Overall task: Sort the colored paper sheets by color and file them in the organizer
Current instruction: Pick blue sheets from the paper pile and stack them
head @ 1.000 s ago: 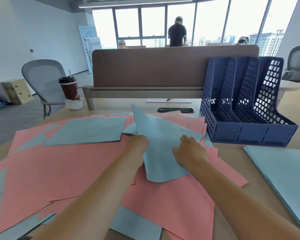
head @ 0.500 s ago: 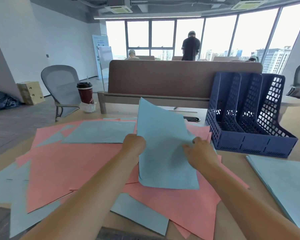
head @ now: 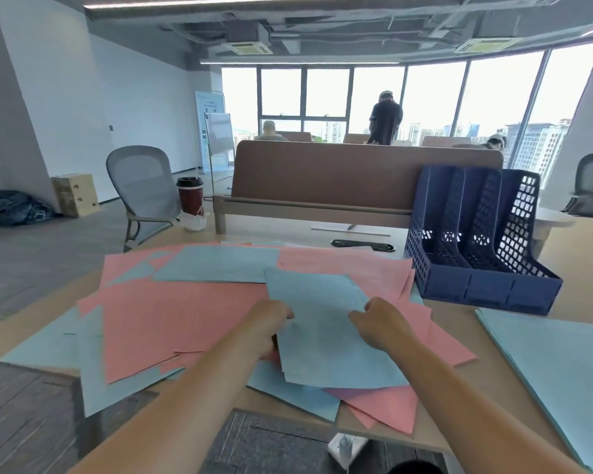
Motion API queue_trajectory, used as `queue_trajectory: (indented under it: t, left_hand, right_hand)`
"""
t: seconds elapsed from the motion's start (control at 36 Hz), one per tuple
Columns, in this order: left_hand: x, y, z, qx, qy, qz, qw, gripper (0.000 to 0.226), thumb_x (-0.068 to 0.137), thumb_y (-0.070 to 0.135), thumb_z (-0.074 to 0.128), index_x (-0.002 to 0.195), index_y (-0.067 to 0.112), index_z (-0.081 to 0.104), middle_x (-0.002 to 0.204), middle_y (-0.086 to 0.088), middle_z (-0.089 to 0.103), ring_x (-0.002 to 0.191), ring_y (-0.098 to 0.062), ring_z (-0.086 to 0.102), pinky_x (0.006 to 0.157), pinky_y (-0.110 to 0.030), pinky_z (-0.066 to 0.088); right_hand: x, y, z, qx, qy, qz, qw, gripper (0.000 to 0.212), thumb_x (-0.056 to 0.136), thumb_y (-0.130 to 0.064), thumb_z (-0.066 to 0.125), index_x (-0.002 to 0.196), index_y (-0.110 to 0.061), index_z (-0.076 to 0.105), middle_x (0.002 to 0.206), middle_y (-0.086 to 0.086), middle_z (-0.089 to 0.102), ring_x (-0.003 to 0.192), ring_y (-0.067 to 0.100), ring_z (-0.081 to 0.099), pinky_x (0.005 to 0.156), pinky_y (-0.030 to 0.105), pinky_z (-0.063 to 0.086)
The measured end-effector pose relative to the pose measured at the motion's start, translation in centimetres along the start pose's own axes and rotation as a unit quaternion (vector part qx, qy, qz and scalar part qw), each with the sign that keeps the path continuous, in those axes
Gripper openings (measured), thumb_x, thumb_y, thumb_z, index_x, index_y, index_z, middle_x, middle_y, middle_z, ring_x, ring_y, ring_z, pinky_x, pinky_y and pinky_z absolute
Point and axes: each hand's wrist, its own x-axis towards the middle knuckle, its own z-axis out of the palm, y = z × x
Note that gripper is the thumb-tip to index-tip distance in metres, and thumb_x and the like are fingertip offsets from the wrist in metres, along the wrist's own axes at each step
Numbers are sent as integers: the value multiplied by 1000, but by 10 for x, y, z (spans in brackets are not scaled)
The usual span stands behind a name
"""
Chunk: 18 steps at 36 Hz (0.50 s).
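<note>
The worktop [head: 589, 268] fills most of what I see. A loose spread of pink sheets [head: 185, 319] lies across its middle and left. Blue sheets are mixed in among them: one lies flat towards the far edge [head: 220, 265], and others poke out underneath at the near and left sides.

On my right, apart from the mess, a neat stack of blue sheets [head: 562, 371] lies flat on the worktop. Just beyond it the dark blue organizer [head: 486, 289] stands upright at the far right. It has three slots with mesh walls, and its front wall is just beside the edge of the pink spread.

In front of me I hold one blue sheet [head: 322, 330] over the middle of the pile, and both hands have hold of it. My left hand [head: 267, 323] has its fingers curled round the sheet's left edge. My right hand [head: 380, 323] pinches the right edge between thumb and fingers. I cannot tell whether the sheet's near edge rests on the papers below.

Far off to the left, past the papers, a red coffee cup [head: 190, 196] with a black lid stands upright.
</note>
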Motion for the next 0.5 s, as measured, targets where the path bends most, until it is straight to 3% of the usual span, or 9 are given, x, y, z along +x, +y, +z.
queue_trajectory:
  t: [0.08,0.19,0.25,0.33,0.42,0.5]
  left_hand:
    - [-4,-4,3,10,9,0,1000,16,91,-5,47,93,3,60,101,-20,67,98,-37,66,90,-48,54]
    - [-1,-10,4,88,25,47,995,16,87,-2,47,87,6,61,104,-20,66,101,-36,64,95,-49,51]
    - [0,-9,3,127,42,81,988,20,86,-1,47,88,10,63,95,-13,66,93,-32,64,91,-41,54]
    - [-4,-3,-2,146,50,120,981,25,88,1,46,79,20,60,80,-2,62,78,-23,60,71,-31,50]
    - [0,5,-14,179,43,155,971,24,85,3,47,93,16,66,92,-6,67,84,-24,63,68,-30,49]
    - [6,16,-32,183,54,166,967,29,82,-1,48,102,16,60,99,-6,66,88,-25,62,68,-33,50]
  right_hand:
    - [-5,1,0,-12,-10,1,1000,44,95,-35,52,131,-8,51,122,10,62,104,29,60,79,31,44]
    - [-6,2,0,-25,-12,1,1000,46,96,-35,52,133,-8,49,126,11,61,109,29,59,79,30,43]
    - [-4,4,0,-15,-9,4,1000,48,96,-34,53,134,-7,49,128,13,60,110,30,59,81,30,43]
    - [3,7,0,5,0,16,1000,49,94,-35,55,134,-7,48,125,12,61,106,31,59,78,31,44]
    - [10,5,3,47,10,29,998,50,92,-35,56,132,-7,46,119,12,60,99,31,60,76,32,45]
    - [18,-2,6,99,34,34,994,50,91,-33,56,131,-6,46,115,12,62,97,30,61,73,31,43]
